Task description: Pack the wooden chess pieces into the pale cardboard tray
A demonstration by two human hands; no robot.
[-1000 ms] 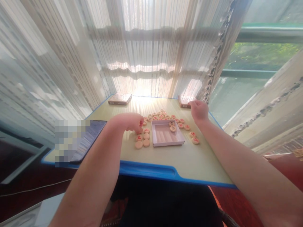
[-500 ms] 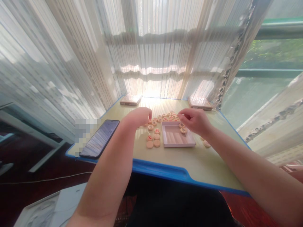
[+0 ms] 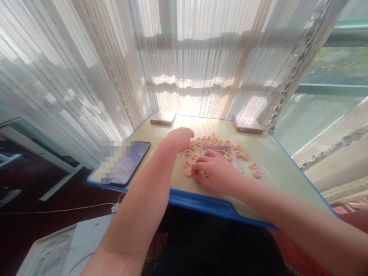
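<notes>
Head view: the right hand (image 3: 215, 172) works low by the near discs while the left hand (image 3: 181, 138) reaches beyond.
The right hand arches across the shallow box (image 3: 236, 163), fingers bent and partly spread, tips beside or on the blank disc (image 3: 188, 171); the left curls by the heaped discs (image 3: 213, 138). Whether either pinches a disc, I cannot tell. Two dark-marked discs (image 3: 228, 156) lie inside the box; others sit on the bench (image 3: 287, 172). The step looks like handling single discs; the next move seems to call for fingertip care around neighbours.
</notes>
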